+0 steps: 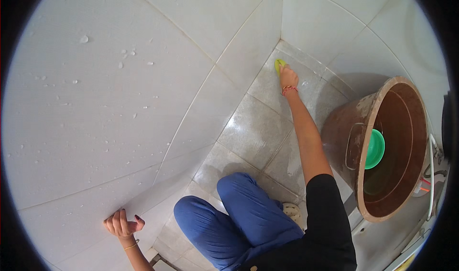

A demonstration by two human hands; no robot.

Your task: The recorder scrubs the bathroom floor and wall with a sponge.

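My right hand [289,78] grips a yellow-green scrubber [279,66], either a sponge or a small brush, against the wet grey floor tiles [256,127] near the wall corner. A red-and-yellow braided bracelet circles that wrist. Over at the lower left, my left hand [122,225] rests on the white tiled wall [107,127]. Its fingers lie bent side by side, the thumb stands apart, and I see nothing held in it; the palm is hidden. Water drops cling to the wall. My knees in blue trousers [247,210] are bent between the two arms.
A large brown plastic tub [340,134] stands on the right, holding water and a green plastic bowl [375,149]. A white pipe [431,177] runs past its far side. Beside my leg is a cream perforated clog [293,213]. A drain-like opening [161,263] lies at the bottom.
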